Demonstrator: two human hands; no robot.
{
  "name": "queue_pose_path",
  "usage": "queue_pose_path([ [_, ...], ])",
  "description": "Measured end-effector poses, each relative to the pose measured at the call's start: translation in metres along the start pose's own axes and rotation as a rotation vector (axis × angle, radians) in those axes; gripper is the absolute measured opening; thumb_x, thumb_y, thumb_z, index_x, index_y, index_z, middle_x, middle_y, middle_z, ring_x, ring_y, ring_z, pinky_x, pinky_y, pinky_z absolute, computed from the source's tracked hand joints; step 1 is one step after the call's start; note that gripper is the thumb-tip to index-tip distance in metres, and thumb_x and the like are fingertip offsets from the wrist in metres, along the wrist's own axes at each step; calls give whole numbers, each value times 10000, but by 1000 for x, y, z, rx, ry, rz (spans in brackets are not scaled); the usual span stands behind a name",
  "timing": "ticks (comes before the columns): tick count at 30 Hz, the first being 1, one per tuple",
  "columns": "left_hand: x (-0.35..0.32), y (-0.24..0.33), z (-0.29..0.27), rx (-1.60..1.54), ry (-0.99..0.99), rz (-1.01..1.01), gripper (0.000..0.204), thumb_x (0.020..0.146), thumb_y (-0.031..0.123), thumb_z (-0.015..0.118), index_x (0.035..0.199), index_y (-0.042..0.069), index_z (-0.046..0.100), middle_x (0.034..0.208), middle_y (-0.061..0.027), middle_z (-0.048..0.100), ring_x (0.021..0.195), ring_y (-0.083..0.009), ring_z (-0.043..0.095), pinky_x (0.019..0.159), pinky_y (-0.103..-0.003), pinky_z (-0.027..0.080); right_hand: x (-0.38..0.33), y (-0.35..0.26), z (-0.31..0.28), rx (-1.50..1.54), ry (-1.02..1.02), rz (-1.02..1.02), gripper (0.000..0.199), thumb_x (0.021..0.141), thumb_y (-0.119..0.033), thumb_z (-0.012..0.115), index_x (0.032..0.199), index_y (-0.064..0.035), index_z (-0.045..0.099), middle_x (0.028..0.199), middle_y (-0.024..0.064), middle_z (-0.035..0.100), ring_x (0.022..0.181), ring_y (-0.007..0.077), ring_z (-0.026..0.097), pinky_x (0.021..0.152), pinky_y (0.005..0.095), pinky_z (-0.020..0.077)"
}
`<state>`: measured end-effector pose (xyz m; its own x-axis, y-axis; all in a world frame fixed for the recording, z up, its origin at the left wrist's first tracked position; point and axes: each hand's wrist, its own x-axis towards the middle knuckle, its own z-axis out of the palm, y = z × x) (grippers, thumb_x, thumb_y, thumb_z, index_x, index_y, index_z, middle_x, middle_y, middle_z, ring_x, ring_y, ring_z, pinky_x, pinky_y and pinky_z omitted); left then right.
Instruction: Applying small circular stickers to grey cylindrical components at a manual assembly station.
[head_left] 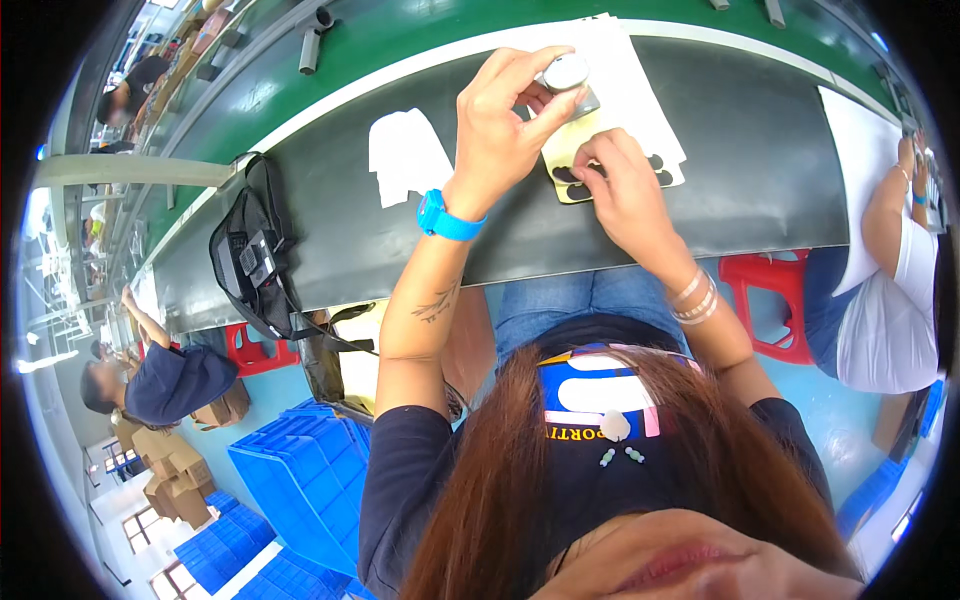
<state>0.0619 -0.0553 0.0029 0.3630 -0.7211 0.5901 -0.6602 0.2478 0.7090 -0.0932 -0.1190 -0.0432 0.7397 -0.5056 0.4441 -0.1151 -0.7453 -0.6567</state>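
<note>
Bench [760,150]: 1 | left hand [500,115]: holding 1 rounded object [567,72] | right hand [630,185]: at yellow sheet [561,154], hold unclear

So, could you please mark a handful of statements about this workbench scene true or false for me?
1. The left hand holds a small, pale rounded object. True.
2. The right hand is inside the black bag. False: the right hand is at the yellow sheet with black shapes.
3. A blue watch is worn on the left wrist. True.
4. The black bag lies right of both hands. False: the black bag lies to their left.
</note>
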Motion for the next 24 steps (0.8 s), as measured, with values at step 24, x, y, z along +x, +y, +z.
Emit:
queue_pose_path([
  [24,-43,32,8,-653,-129,-336,458,752,-114,656,1194,-23,578,1227,-146,517,874,-148,601,811,-299,574,10,-41,-65,641,132,187,284,821,76,621,1012,-6,428,901,66,568,972,169,622,814,266,525],
])
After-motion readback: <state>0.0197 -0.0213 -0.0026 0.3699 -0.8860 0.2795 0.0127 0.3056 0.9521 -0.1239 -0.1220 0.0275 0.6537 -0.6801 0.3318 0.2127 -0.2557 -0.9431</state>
